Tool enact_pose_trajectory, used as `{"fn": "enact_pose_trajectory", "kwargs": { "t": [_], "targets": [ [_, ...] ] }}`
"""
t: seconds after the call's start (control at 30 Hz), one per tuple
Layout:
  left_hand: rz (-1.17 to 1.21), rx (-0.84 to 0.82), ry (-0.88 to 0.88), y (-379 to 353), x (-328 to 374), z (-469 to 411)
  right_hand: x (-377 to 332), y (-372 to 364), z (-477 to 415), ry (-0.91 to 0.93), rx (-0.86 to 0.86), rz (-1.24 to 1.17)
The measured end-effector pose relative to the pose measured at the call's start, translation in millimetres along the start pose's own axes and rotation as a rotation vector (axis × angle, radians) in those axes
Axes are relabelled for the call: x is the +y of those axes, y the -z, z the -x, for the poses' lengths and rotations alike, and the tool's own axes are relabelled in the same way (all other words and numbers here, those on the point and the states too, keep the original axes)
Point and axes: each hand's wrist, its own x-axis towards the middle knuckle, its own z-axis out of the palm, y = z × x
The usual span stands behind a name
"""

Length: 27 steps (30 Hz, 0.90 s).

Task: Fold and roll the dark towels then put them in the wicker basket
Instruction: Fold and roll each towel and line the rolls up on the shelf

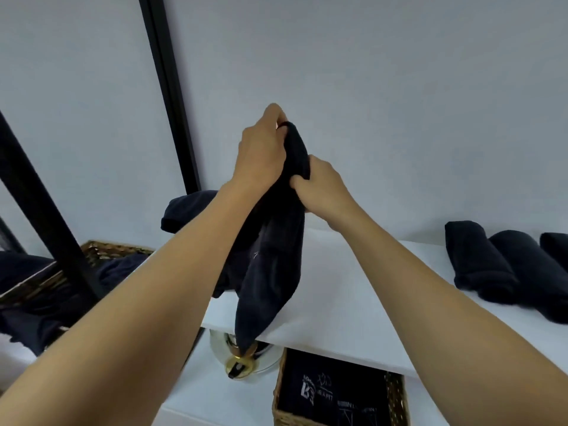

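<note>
**Head view**
- L hand (261, 152): raised in front of pale wall (399, 87), fingers curled, pinching top end of dark towel (276, 256).
- R hand (319, 192): just below and right of L, fingers and thumb wrapped round same towel, gripping it.
- Towel hangs bunched from both hands. Lower tip drops past front edge of white shelf (353, 302), in front of a glass-and-brass object (242, 361) underneath.
- Second dark towel (187, 210): lies on shelf behind L forearm, partly hidden.
- Rolled towels (479, 256): three dark rolls side by side on shelf, far right, touching one another. Rightmost cut by frame edge.
- Left wicker basket (116, 249): beside shelf's left end, loose dark cloth inside; partly behind a slanted black bar (46, 186).
- Lower wicker basket (396, 401): under shelf, bottom centre-right, holds dark fabric w/ white print. Print too blurred to read.
- Black frame (172, 87): runs up wall at upper left.
- Held towel is clear of both baskets, up at mid-frame.
</note>
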Motion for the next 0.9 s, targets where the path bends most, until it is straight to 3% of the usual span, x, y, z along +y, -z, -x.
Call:
{"fn": "enact_pose_trajectory", "kwargs": {
  "t": [0.17,0.23,0.37,0.47,0.57,0.7,0.9],
  "targets": [
    [0.129,0.123,-0.046,13,20,-23,-19,58,-20,0.122,0.286,0.163],
    [0.081,0.06,-0.151,22,25,-29,-21,85,-23,0.177,0.354,0.268],
    [-0.326,-0.261,-0.256,30,24,-42,-10,133,-22,0.185,0.386,0.505],
    [-0.524,-0.252,-0.287,14,30,-48,-7,153,-19,0.112,0.38,0.555],
    [-0.265,-0.167,-0.178,2,41,-54,-8,173,-10,0.06,0.435,0.458],
    [0.102,-0.078,-0.039,4,50,-65,-5,202,12,0.122,0.38,0.412],
    [0.049,-0.137,-0.065,3,49,-65,11,238,25,0.015,0.259,0.686]
  ]
}}
